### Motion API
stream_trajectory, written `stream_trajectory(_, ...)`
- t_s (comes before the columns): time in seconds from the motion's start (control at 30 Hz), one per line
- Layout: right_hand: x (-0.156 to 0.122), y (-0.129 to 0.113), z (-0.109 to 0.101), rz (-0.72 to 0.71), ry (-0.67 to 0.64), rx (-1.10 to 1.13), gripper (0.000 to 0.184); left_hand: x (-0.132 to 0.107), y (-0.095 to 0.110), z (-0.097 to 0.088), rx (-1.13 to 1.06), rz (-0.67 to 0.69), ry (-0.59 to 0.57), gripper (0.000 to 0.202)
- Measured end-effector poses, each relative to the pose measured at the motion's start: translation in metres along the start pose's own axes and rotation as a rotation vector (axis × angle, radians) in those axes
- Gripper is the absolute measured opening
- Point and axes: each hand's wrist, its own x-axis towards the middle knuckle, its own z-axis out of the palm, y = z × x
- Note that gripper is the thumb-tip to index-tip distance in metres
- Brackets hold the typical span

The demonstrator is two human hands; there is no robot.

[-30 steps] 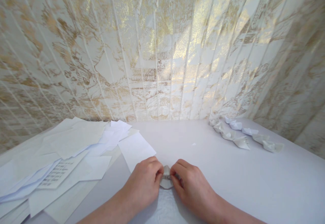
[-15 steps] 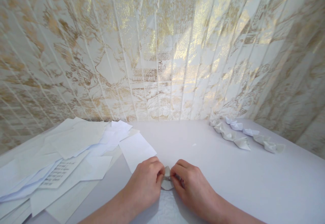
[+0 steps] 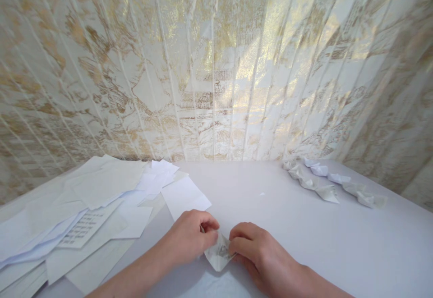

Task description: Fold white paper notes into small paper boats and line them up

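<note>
Between my two hands is a small folded paper boat (image 3: 219,258), greyish with faint dark print inside, its point facing me. My left hand (image 3: 194,235) pinches its left side between thumb and fingers. On the opposite side, my right hand (image 3: 252,248) grips the right edge, with the fingers curled round it. The fingers cover both ends of the paper. It is held just above the white table (image 3: 304,253).
Loose paper sheets (image 3: 108,183) lie in an overlapping heap on the left, one of them printed (image 3: 83,230). At the far right, several folded paper boats (image 3: 326,193) stand in two rows. A tiny paper scrap (image 3: 261,194) lies mid-table. Behind rises a patterned curtain (image 3: 216,86).
The folded paper has been opened wider and tipped, so its printed inside shows. My right hand has moved slightly lower, and my left hand has shifted a little left.
</note>
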Motion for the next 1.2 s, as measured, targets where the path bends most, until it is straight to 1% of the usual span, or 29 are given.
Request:
stream_trajectory(0.1, 0.0, -0.002, 0.0, -0.089, 0.03, -0.045, 0.024, 0.002, -0.001, -0.001, 0.017, -0.017, -0.059, 0.02)
stream_trajectory(0.23, 0.001, -0.005, 0.0, -0.149, 0.04, -0.046, 0.025, 0.001, 0.0, 0.0, 0.053, -0.017, -0.066, 0.018)
stream_trajectory(0.4, 0.001, -0.004, 0.0, -0.167, 0.042, -0.039, 0.028, -0.005, 0.007, 0.0, 0.115, -0.002, -0.027, 0.016)
stream_trajectory(0.57, 0.001, -0.003, 0.002, -0.18, 0.035, -0.027, 0.027, -0.005, 0.011, 0.003, 0.164, 0.017, -0.009, 0.015)
stream_trajectory(0.73, -0.002, -0.007, 0.001, -0.11, 0.105, 0.003, 0.023, -0.003, 0.009, 0.004, 0.15, 0.0, -0.012, 0.015)
stream_trajectory(0.83, -0.002, -0.009, 0.004, -0.154, 0.166, -0.068, 0.021, -0.002, 0.007, 0.004, 0.13, -0.02, -0.008, 0.016)
stream_trajectory(0.97, 0.001, -0.009, 0.01, -0.264, 0.285, -0.204, 0.008, -0.001, 0.004, 0.004, 0.115, -0.052, -0.004, 0.014)
stream_trajectory(1.03, 0.001, -0.007, 0.012, -0.303, 0.328, -0.253, 0.009, 0.0, 0.003, 0.005, 0.112, -0.062, -0.003, 0.013)
stream_trajectory(1.13, 0.001, -0.006, 0.012, -0.332, 0.325, -0.31, 0.015, 0.002, 0.003, 0.004, 0.114, -0.062, -0.005, 0.011)
stream_trajectory(1.2, 0.0, -0.005, 0.012, -0.317, 0.303, -0.309, 0.017, 0.002, 0.003, 0.004, 0.117, -0.056, 0.001, 0.01)
